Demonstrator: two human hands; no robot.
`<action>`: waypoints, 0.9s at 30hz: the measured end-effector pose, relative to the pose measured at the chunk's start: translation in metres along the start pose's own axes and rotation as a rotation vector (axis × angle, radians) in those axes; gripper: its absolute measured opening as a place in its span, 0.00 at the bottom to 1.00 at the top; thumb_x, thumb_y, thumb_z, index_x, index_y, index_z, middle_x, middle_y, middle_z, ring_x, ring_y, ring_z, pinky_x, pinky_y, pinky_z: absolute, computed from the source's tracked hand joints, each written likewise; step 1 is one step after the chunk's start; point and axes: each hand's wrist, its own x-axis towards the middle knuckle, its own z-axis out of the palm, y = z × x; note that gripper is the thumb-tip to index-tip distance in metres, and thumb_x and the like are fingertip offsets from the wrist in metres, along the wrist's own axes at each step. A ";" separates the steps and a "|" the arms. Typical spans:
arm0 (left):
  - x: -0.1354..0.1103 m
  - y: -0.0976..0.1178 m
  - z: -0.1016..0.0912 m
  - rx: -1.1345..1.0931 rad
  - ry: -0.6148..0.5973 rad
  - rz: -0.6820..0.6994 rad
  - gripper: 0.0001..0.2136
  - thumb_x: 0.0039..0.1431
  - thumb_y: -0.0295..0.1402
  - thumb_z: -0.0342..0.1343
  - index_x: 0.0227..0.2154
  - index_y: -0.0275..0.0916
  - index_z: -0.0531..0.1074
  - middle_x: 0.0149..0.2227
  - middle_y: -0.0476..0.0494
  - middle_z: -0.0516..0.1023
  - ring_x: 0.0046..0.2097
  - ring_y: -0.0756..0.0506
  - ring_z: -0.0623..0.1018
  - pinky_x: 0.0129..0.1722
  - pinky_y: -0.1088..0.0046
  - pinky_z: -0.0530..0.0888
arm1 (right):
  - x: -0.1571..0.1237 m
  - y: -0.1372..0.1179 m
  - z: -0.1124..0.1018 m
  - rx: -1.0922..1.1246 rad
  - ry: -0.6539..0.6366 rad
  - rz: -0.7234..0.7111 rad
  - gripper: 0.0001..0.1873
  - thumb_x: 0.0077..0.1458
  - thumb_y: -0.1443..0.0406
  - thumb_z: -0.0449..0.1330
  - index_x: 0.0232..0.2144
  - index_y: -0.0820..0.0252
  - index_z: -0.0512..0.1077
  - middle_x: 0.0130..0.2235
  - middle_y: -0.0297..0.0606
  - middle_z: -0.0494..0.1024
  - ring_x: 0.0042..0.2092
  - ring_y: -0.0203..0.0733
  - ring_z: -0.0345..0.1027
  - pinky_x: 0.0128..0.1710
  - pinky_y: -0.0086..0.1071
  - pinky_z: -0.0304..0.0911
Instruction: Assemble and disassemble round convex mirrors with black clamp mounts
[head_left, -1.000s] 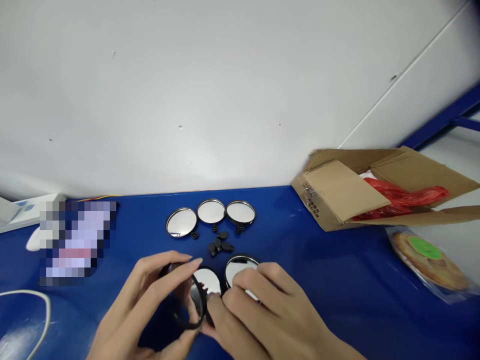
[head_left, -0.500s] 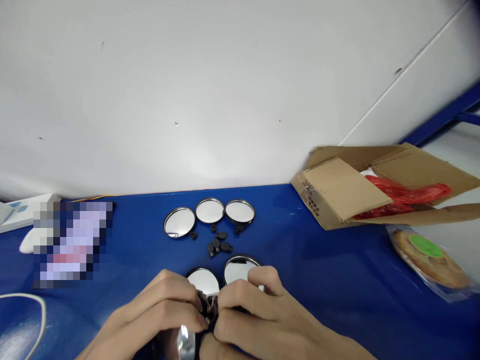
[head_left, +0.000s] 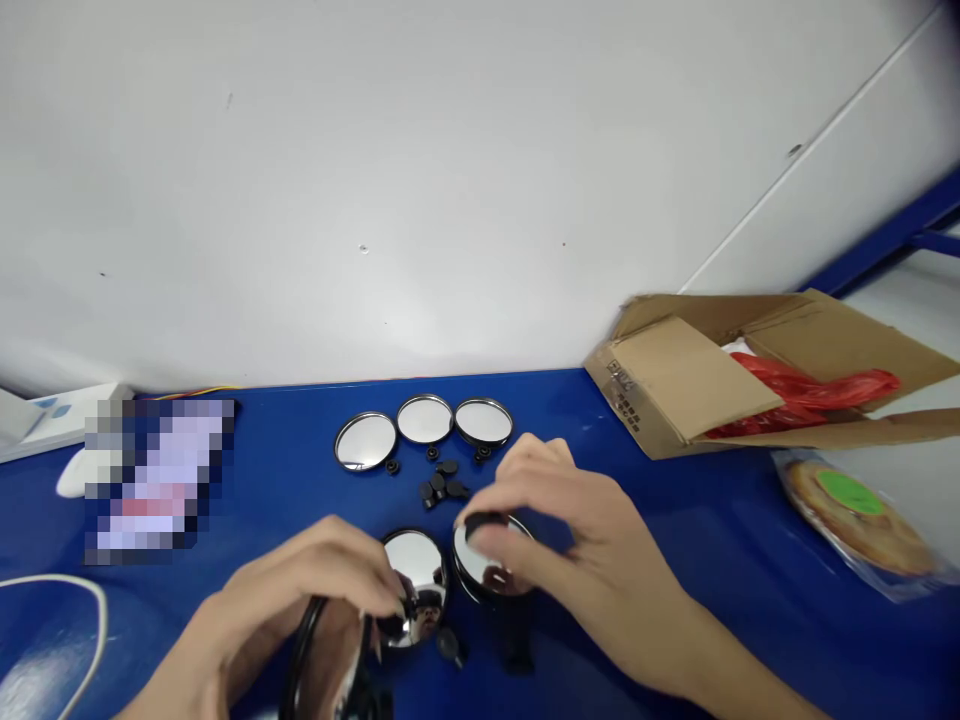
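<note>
Gap opened: right hand (head_left: 577, 545) lifts black cap (head_left: 484, 522), left hand (head_left: 300, 600) keeps mirror (head_left: 324, 665).

The left grip (head_left: 315, 590) sits low at the near left, knuckles up, its fingers curled closed with the tips pointing right. The right grip (head_left: 559, 525) reaches in from the lower right, palm down, thumb and fingertips pinched together. Both forearms are bare.

No legible text: the print on the cardboard box (head_left: 675, 385) flap is too small to read, and one patch at left is pixelated.
</note>
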 end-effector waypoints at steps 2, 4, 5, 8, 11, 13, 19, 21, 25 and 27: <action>-0.004 -0.003 -0.001 0.038 0.128 -0.022 0.25 0.63 0.46 0.75 0.62 0.57 0.80 0.53 0.39 0.88 0.47 0.33 0.90 0.47 0.55 0.91 | 0.003 0.012 0.004 -0.018 0.059 0.128 0.06 0.76 0.56 0.70 0.42 0.43 0.86 0.39 0.28 0.87 0.43 0.45 0.76 0.53 0.46 0.63; -0.004 -0.006 -0.002 0.043 0.180 -0.019 0.28 0.68 0.42 0.73 0.68 0.59 0.73 0.55 0.40 0.87 0.48 0.34 0.90 0.47 0.58 0.90 | 0.005 0.021 0.009 -0.057 0.051 0.209 0.02 0.73 0.58 0.72 0.44 0.40 0.87 0.41 0.28 0.87 0.44 0.46 0.76 0.54 0.47 0.63; -0.003 -0.006 -0.002 0.035 0.186 -0.017 0.28 0.70 0.43 0.72 0.69 0.59 0.71 0.56 0.39 0.86 0.49 0.35 0.89 0.47 0.60 0.90 | 0.005 0.024 0.011 -0.073 0.037 0.236 0.03 0.72 0.59 0.73 0.44 0.40 0.87 0.42 0.29 0.86 0.45 0.47 0.76 0.54 0.47 0.63; 0.000 -0.003 0.002 0.002 0.263 -0.085 0.27 0.73 0.51 0.70 0.68 0.58 0.70 0.56 0.40 0.85 0.47 0.38 0.88 0.45 0.66 0.88 | 0.005 0.028 0.016 -0.104 -0.013 0.280 0.04 0.71 0.61 0.72 0.44 0.41 0.88 0.42 0.31 0.86 0.47 0.49 0.77 0.55 0.48 0.64; 0.002 0.002 0.009 -0.035 0.318 -0.137 0.28 0.71 0.57 0.70 0.67 0.59 0.70 0.57 0.42 0.84 0.51 0.39 0.87 0.46 0.69 0.86 | 0.006 0.029 0.017 -0.128 -0.038 0.309 0.04 0.71 0.61 0.71 0.44 0.43 0.88 0.42 0.32 0.86 0.47 0.50 0.78 0.56 0.50 0.64; 0.001 0.005 0.013 -0.069 0.349 -0.171 0.28 0.70 0.59 0.71 0.66 0.58 0.72 0.58 0.43 0.84 0.54 0.39 0.86 0.47 0.71 0.85 | 0.007 0.029 0.017 -0.136 -0.040 0.335 0.05 0.71 0.61 0.71 0.45 0.43 0.88 0.42 0.33 0.85 0.47 0.50 0.77 0.56 0.50 0.64; 0.000 0.006 0.019 -0.056 0.405 -0.202 0.28 0.69 0.57 0.71 0.65 0.56 0.73 0.55 0.46 0.85 0.50 0.43 0.86 0.49 0.74 0.82 | 0.008 0.029 0.017 -0.098 -0.058 0.372 0.06 0.72 0.58 0.69 0.47 0.43 0.88 0.43 0.34 0.85 0.48 0.51 0.77 0.58 0.51 0.63; 0.000 0.005 0.019 -0.002 0.396 -0.186 0.27 0.70 0.55 0.71 0.65 0.56 0.73 0.54 0.46 0.87 0.48 0.42 0.87 0.50 0.71 0.83 | 0.008 0.028 0.018 -0.087 -0.072 0.367 0.06 0.73 0.59 0.68 0.46 0.44 0.88 0.43 0.34 0.86 0.48 0.50 0.78 0.59 0.51 0.62; 0.001 0.002 0.018 0.124 0.395 -0.122 0.23 0.71 0.47 0.69 0.65 0.59 0.72 0.53 0.49 0.87 0.49 0.43 0.89 0.53 0.70 0.84 | 0.007 0.028 0.019 -0.099 -0.085 0.329 0.09 0.76 0.59 0.65 0.43 0.45 0.86 0.41 0.31 0.87 0.46 0.49 0.77 0.57 0.50 0.60; 0.001 0.001 0.017 0.200 0.399 -0.099 0.23 0.70 0.44 0.68 0.65 0.59 0.72 0.53 0.51 0.87 0.51 0.43 0.90 0.54 0.70 0.84 | 0.006 0.028 0.019 -0.100 -0.071 0.308 0.10 0.77 0.60 0.64 0.42 0.44 0.86 0.40 0.29 0.87 0.46 0.48 0.77 0.56 0.49 0.59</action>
